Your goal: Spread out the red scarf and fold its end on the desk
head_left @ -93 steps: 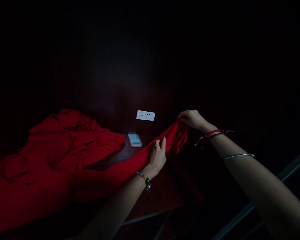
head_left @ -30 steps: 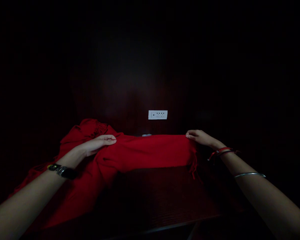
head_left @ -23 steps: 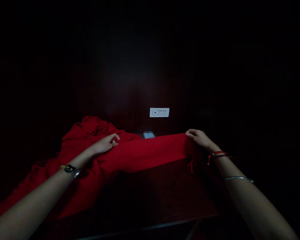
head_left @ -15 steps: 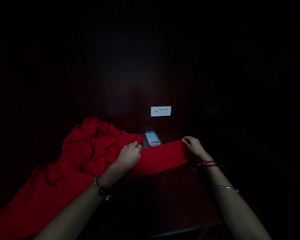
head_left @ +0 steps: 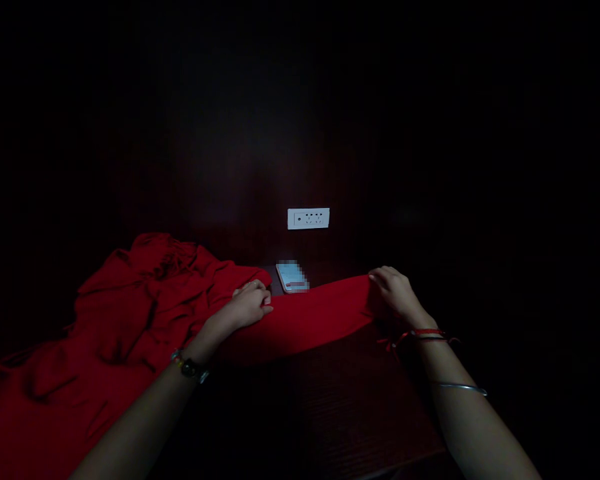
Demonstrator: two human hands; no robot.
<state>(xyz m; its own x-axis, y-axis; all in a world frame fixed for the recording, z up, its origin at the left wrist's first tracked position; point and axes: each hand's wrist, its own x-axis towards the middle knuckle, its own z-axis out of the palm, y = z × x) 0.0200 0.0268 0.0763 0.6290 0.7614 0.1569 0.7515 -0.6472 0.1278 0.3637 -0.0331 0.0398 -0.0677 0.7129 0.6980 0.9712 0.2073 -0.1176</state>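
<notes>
A long red cloth, scarf-like, is stretched in a flat band between my two hands. My right hand pinches its right end between thumb and fingers, a little above the dark table. At the other end of the band, my left hand is closed on the cloth with fingers curled. Left of that hand, the rest of the cloth lies in a crumpled heap that spreads down to the lower left. A phone lies just behind the band, its screen blurred out.
The dark wooden table has its front edge at the lower right. A white wall socket is set in the dark panel behind the phone. Deep shadow hides both sides.
My left hand has moved left along the band, and the stretch between my hands is longer. The view has shifted slightly, so the socket and phone appear further left.
</notes>
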